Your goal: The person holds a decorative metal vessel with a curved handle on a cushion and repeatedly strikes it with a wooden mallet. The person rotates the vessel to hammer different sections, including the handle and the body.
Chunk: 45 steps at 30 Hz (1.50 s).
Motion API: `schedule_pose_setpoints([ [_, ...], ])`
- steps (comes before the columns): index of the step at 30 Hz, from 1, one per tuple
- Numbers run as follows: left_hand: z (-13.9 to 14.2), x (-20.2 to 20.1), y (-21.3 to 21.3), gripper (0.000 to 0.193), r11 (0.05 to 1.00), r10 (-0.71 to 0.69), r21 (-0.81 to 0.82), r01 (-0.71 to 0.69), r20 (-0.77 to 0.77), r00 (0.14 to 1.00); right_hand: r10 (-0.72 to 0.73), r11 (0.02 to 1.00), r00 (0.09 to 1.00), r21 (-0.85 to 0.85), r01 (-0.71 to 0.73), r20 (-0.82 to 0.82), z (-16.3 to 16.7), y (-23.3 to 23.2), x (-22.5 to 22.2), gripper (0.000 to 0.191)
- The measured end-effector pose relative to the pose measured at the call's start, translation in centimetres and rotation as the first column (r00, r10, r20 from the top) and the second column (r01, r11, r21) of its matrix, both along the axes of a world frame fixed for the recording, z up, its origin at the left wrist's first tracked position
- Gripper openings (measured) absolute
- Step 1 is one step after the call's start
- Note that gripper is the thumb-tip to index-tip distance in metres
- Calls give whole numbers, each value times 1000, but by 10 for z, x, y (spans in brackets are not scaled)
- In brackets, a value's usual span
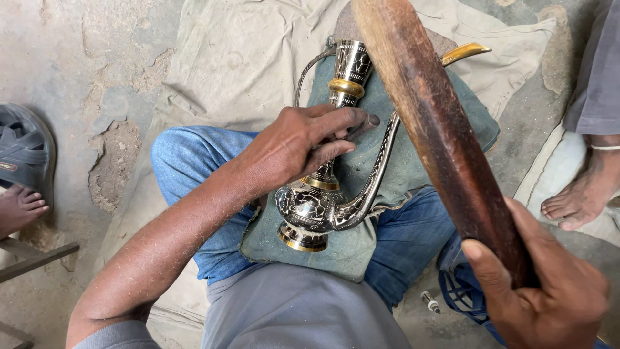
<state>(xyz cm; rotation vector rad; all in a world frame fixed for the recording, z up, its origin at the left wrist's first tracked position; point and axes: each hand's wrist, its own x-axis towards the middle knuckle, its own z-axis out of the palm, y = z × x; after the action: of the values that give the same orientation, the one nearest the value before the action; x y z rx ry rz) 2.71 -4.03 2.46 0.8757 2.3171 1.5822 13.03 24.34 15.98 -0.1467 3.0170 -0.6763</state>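
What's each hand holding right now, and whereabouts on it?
Left hand grips the engraved metal ewer around its slim neck; right hand holds the wooden stick at its lower end.

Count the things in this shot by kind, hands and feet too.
Hands: 2, left hand and right hand
Ewer: 1
Wooden stick: 1
Lap pad: 1
Bare feet: 2, and
Sandal: 1
Total: 8

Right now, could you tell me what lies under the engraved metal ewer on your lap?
The ewer lies on a folded grey-green cloth pad across the jeans-clad legs. The left hand covers its neck; what is beneath the pad is hidden.
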Motion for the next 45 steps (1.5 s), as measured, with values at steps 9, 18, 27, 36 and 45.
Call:
schedule_pose_setpoints([
  [9, -4, 1, -5, 34, 998, -9, -60, 9, 9, 1000, 103, 995, 988, -7, -103, 119, 4, -17, -11, 54],
  [18, -9, -4, -9, 40, 999, -33, 12, 34, -77, 997, 20, 1000, 1000, -24, -20, -5, -2, -35, -18, 55],
  [27, 6, 16, -26, 17, 917, 233, 322, -237, 51, 971, -297, 635, 954, -739, 225, 35, -53, 9, 31, 33],
  [36, -12, 26, 12, 47, 870, 438, -343, -355, 202, 876, -473, 579, 559, -238, 780, 681, -202, 85, 135, 45],
  [45, -16, 26, 32, 51, 848, 448, -393, -357, 168, 878, -232, 951, 972, -198, 236, 42, -180, 39, 177, 44],
])
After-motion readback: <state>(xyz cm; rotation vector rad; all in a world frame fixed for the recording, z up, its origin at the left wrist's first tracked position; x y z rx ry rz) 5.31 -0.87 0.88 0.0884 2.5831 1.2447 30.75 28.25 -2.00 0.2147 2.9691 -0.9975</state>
